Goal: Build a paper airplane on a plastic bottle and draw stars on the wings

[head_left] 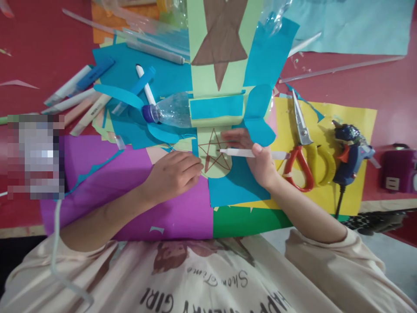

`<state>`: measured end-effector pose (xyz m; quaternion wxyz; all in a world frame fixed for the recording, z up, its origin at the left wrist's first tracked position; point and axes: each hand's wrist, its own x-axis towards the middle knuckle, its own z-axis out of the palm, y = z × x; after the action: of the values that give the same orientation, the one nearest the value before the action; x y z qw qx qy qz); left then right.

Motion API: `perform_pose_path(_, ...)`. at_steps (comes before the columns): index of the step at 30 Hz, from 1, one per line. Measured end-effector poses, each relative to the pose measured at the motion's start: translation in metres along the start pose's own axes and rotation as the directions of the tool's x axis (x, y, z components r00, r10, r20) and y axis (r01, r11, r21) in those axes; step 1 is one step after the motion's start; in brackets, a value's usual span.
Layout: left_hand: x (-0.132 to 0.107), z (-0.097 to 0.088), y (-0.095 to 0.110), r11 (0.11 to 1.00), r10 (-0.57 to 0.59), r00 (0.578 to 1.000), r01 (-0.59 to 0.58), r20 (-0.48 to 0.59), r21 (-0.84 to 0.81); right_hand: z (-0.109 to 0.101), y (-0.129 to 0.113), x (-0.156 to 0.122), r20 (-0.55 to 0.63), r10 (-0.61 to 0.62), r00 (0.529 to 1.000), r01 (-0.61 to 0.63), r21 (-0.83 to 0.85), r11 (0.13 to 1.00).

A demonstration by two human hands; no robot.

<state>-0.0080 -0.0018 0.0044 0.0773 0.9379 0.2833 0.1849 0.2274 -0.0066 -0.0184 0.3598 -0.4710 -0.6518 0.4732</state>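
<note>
A white marker (239,152) is held in my right hand (262,163), its dark tip over a brown star outline (213,152) drawn on the rounded end of a light green paper strip (224,171). My left hand (177,171) rests at the strip's left edge, fingers curled together; whether they grip the paper is hidden. Just beyond lies a clear plastic bottle (174,111) with a purple cap, a blue paper band (216,108) and blue paper tail (260,115) on it. A filled brown star (220,37) shows on the strip's far part.
Red-handled scissors (299,165) and a blue glue gun (350,161) lie on yellow paper at right. Several markers (78,93) sit at left. Purple paper (130,213) and green paper (247,222) cover the near side. A white cable (57,243) hangs at left.
</note>
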Motion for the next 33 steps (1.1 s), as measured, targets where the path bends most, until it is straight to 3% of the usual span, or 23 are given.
perform_pose_path(3,0.001,0.001,0.000,1.000,0.012,1.000,-0.012,-0.011,0.002,0.000,0.002,0.006,-0.075,0.072,0.995,-0.061,0.141,0.988)
perform_pose_path(11,0.001,0.003,-0.001,1.000,0.020,1.000,-0.020,0.012,-0.003,0.000,-0.002,0.004,-0.077,0.110,0.991,-0.093,0.199,0.976)
perform_pose_path(15,-0.001,0.003,-0.002,1.000,0.030,0.999,-0.030,0.019,0.001,0.000,-0.015,-0.003,0.000,0.130,0.992,-0.129,0.118,0.985)
perform_pose_path(20,-0.001,0.005,-0.002,0.999,0.035,0.999,-0.035,0.036,-0.014,0.002,-0.026,-0.001,0.057,0.079,0.995,-0.078,-0.021,0.997)
perform_pose_path(33,-0.002,0.003,-0.002,0.999,0.014,0.998,-0.013,0.061,-0.032,0.007,-0.020,0.000,0.020,0.079,0.997,-0.077,-0.082,0.994)
